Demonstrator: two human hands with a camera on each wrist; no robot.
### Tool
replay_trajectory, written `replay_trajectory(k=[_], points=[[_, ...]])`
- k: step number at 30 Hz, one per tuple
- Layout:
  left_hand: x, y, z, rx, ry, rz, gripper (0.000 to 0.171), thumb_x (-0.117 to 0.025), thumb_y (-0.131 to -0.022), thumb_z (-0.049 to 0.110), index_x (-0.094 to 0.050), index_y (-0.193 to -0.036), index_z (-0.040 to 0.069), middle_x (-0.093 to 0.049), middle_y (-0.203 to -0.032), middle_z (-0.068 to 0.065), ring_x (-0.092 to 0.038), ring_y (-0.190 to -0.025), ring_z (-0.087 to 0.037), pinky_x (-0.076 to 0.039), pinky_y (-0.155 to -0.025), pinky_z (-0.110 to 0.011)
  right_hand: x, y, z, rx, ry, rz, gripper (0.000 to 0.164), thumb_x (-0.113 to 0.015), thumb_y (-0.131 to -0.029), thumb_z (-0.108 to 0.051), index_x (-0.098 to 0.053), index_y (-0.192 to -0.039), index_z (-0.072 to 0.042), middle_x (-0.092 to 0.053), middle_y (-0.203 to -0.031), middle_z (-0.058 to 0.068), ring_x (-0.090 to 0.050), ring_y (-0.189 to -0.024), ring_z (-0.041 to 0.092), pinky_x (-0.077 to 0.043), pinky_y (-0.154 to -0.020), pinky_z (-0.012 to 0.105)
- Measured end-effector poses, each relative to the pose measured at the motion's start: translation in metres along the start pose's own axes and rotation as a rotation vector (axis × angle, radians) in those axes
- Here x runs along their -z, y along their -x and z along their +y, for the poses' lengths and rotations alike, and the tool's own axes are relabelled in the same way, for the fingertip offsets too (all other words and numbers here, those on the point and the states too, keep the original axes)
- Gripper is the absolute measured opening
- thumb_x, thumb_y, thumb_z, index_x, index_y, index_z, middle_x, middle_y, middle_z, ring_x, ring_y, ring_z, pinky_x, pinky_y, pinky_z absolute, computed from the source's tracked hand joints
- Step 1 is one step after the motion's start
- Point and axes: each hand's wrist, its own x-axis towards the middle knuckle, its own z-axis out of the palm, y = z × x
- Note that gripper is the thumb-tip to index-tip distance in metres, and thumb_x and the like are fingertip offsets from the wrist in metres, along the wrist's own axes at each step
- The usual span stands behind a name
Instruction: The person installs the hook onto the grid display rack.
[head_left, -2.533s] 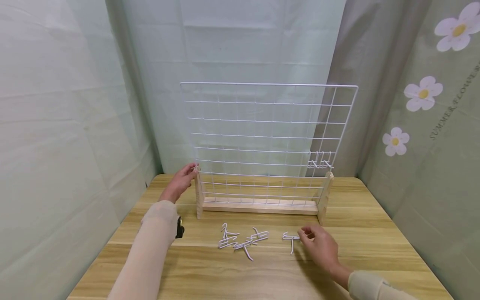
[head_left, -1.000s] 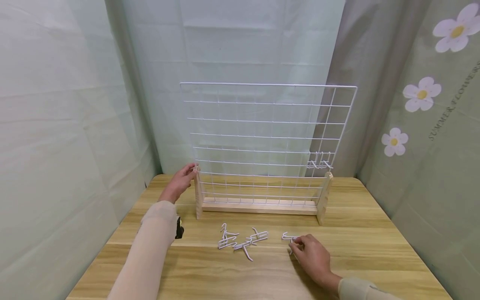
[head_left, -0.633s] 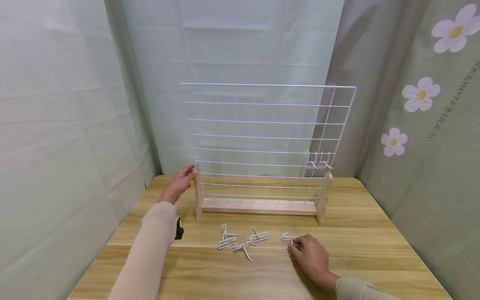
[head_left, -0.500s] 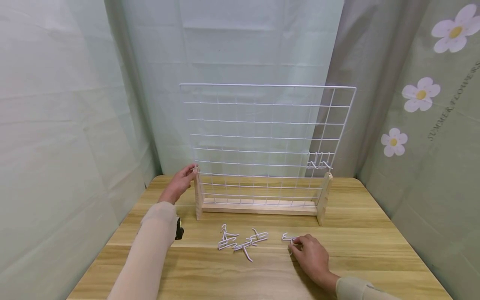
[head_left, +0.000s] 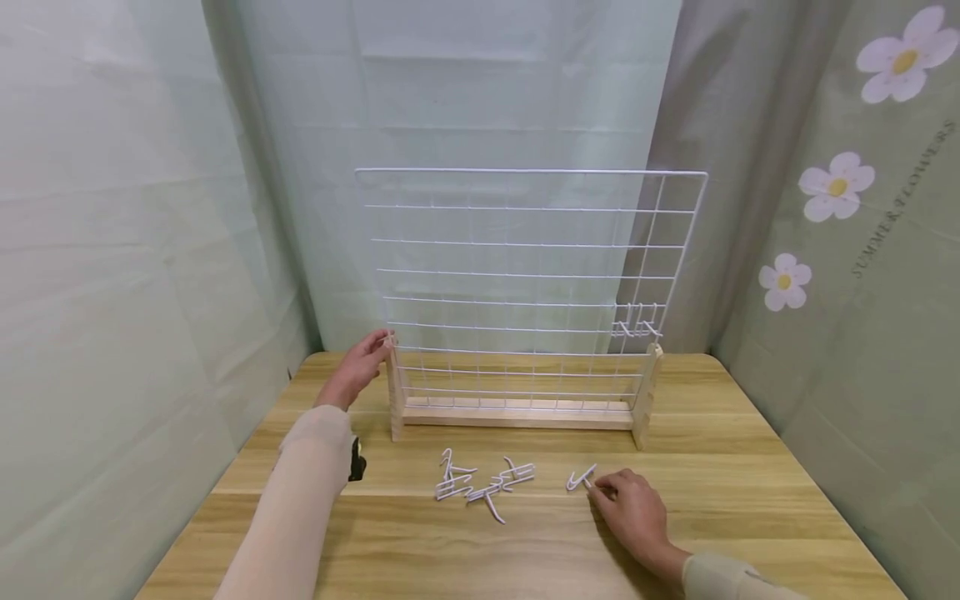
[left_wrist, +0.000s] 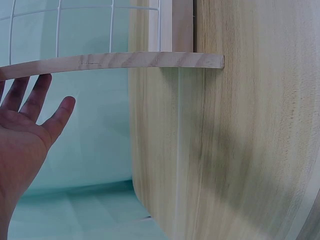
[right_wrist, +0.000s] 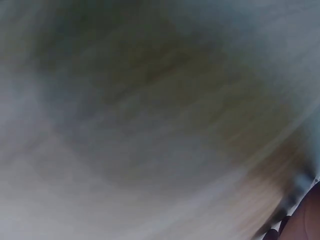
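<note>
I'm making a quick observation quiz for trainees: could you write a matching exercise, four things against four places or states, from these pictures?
Column one:
1. Left hand
2. Right hand
3. Hung hooks
4. Loose hook cluster

Column two:
A. On the wire grid, towards its right end
B. Lying on the table, in front of the wooden stand
C. At a single hook that is apart from the others
D. At the top of the left upright

Right pairs: 1-D, 2-C, 3-A, 4-B
</note>
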Motion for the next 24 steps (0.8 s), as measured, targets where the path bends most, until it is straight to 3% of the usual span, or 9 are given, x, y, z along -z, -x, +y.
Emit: replay_trajectory(k=[10, 24], points=[[0.0005, 0.0011, -0.0017, 0.005, -0.016, 0.021, 0.054, -0.038, -0.109, 0.029, -0.024, -0.157, 0.008, -0.022, -0.161, -0.02, -0.028, -0.144, -0.041, -0.024, -0.113, -0.06, -0.0017, -0.0046, -0.0004, -0.069, -0.01, -0.054, 0.01, -0.083, -0.078, -0.028, -0.078, -0.082, -0.02, -0.067, -0.085, -0.005, -0.061, -0.084, 0.022, -0.045, -0.069, 0.043], [-0.0001, 0.0, 0.001, 0.009, -0.004, 0.013, 0.054, -0.038, -0.109, 0.029, -0.023, -0.158, 0.009, -0.02, -0.162, -0.019, -0.027, -0.144, -0.041, -0.023, -0.114, -0.059, 0.001, -0.0071, -0.0015, -0.121, -0.043, -0.057, 0.008, -0.077, -0.085, -0.024, -0.078, -0.083, -0.017, -0.067, -0.086, -0.002, -0.063, -0.087, 0.024, -0.046, -0.073, 0.046]])
